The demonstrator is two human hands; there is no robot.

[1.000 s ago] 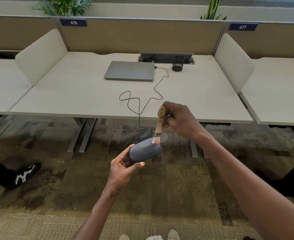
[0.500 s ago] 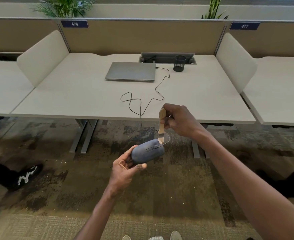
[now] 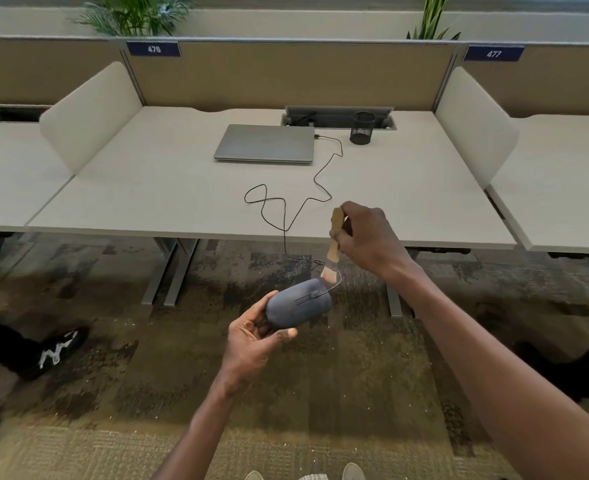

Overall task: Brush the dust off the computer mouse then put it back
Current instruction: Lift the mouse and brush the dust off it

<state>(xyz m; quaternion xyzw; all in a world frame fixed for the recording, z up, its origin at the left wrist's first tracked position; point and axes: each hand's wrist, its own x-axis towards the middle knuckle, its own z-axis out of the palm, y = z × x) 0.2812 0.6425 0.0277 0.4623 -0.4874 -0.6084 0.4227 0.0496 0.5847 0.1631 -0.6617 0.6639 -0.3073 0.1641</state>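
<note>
While the left hand (image 3: 255, 336) cups the rear of the grey computer mouse (image 3: 298, 304) in the air above the carpet, in front of the desk (image 3: 168, 188), its fingers and thumb curl round the mouse's back end. The right hand (image 3: 369, 237) grips the wooden handle of a small brush (image 3: 333, 247), fingers closed round it — the pale bristles point down and touch the front of the mouse, by the scroll wheel. The mouse's black cable (image 3: 286, 209) runs up over the desk edge, loops across the top and reaches a closed silver laptop (image 3: 265, 143). A black mesh pen cup (image 3: 361, 128) stands just right of the laptop. On the tan partition behind, two blue labels carry white numbers — "476" (image 3: 153, 49) at left and "477" (image 3: 493, 54) at right.
</note>
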